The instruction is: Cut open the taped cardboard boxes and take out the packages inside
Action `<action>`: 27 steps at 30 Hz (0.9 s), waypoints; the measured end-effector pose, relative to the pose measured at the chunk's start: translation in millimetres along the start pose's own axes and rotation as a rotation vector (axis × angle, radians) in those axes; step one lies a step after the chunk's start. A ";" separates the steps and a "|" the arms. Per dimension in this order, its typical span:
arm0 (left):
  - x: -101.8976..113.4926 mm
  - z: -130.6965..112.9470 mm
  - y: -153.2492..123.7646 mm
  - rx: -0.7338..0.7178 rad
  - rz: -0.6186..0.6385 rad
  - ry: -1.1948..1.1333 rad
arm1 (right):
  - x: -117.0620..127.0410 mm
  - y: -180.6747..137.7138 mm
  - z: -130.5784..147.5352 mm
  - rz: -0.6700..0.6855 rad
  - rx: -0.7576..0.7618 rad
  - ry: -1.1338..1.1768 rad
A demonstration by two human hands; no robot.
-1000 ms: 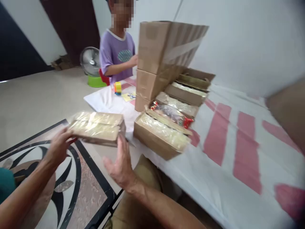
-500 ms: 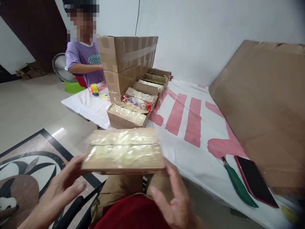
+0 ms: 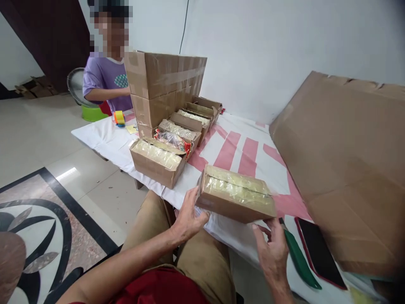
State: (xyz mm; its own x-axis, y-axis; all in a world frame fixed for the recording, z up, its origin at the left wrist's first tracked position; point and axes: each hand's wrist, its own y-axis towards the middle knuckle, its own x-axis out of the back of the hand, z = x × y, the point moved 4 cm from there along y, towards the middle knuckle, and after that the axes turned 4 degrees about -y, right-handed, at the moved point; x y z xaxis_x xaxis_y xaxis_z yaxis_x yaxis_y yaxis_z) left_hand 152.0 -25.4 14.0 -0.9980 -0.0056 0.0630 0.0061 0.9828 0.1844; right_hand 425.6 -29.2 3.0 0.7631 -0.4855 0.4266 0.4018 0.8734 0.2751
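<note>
A sealed-looking cardboard box point(image 3: 228, 207) with shiny clear tape across its yellowish top is at the table's near edge, turned at an angle. My left hand point(image 3: 190, 217) grips its left end, fingers against the side and thumb in front. At the lower right corner, my right hand point(image 3: 274, 247) holds the other end, its fingertips partly hidden under the box. I cannot tell whether the underside touches the cloth. To the left, a similar taped box point(image 3: 158, 166) sits on the table, beside a clear and red plastic packet point(image 3: 174, 140).
Stacked cardboard boxes point(image 3: 161, 76) and a row of smaller boxes run back along the table point(image 3: 218, 221). A large cardboard sheet point(image 3: 341, 169) leans at right, near a green-handled tool point(image 3: 300, 257) and a phone point(image 3: 319, 251). Behind the stack is a person point(image 3: 104, 80); a tape roll point(image 3: 119, 118) lies nearby.
Both hands have carried the box from above my lap to the right, over the table edge, and its right end has swung nearer to me. My view has shifted slightly.
</note>
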 end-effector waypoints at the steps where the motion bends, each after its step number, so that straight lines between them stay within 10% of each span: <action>1: -2.0 8.7 -9.4 0.020 -0.048 -0.007 | 1.8 1.2 -6.5 0.019 -0.004 -0.010; 8: -19.8 30.2 -53.5 0.047 -0.065 -0.028 | 3.7 3.6 -34.5 0.103 -0.152 0.045; 20: -28.8 38.7 -33.5 0.099 0.002 -0.169 | -27.2 9.6 -27.1 0.094 -0.247 0.163; 27: 8.5 48.0 29.1 0.035 -0.172 -0.105 | -79.4 3.5 -7.9 0.137 -0.186 0.202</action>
State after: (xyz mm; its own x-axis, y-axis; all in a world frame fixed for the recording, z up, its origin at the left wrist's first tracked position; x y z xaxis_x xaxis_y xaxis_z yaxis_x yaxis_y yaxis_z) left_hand 140.7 12.1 -27.2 -0.9852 -0.1566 -0.0695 -0.1655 0.9749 0.1488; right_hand 370.4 12.7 -36.7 0.8944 -0.3611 0.2637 0.3595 0.9314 0.0561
